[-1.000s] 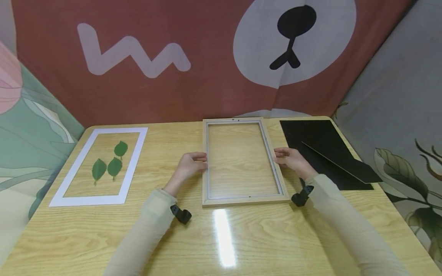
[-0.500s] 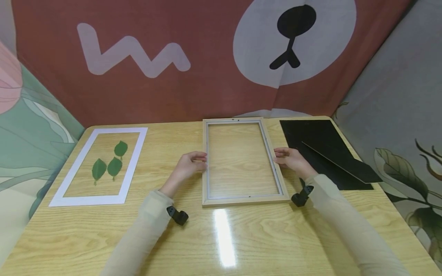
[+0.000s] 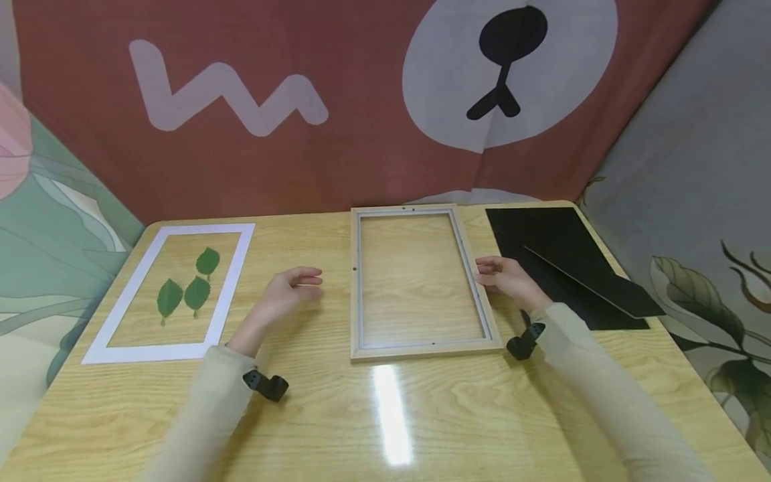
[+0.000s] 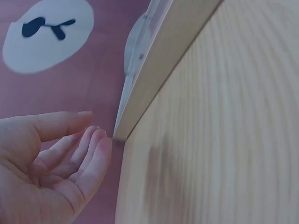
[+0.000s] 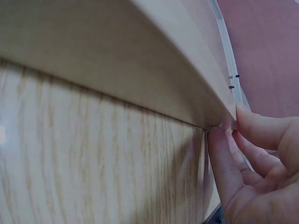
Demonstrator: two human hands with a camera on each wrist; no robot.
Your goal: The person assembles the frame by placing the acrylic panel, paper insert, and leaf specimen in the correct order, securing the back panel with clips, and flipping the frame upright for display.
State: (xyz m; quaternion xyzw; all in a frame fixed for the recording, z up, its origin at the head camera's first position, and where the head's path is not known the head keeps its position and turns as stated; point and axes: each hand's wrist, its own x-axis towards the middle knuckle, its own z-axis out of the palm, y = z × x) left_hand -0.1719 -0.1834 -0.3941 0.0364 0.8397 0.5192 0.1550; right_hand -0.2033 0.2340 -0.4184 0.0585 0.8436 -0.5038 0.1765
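1. Red cloth (image 3: 241, 167) backs the table (image 3: 319, 422), where the frame (image 3: 427, 350) lies flat, wood grain showing through its middle, as seen on my remote feed.
2. Just off the frame's left side, where its fingertips were half a second ago, the left hand (image 3: 286, 294) now hangs apart from it. I see its fingers loosely bent, holding nothing.
3. At the frame's right side, as before, the right hand (image 3: 508, 278) sets thumb and fingertips against the outer edge without wrapping round it; whether they press, I cannot tell.
4. Left of the frame, beyond the left hand, a white mat (image 3: 156, 353) borders three green leaves (image 3: 197, 294); right of it lies a black board (image 3: 530, 231) with a black flap (image 3: 614, 288) slanting across.
5. By my reading, placing the frame is about settled: one hand alone now steadies it, and the other is free.
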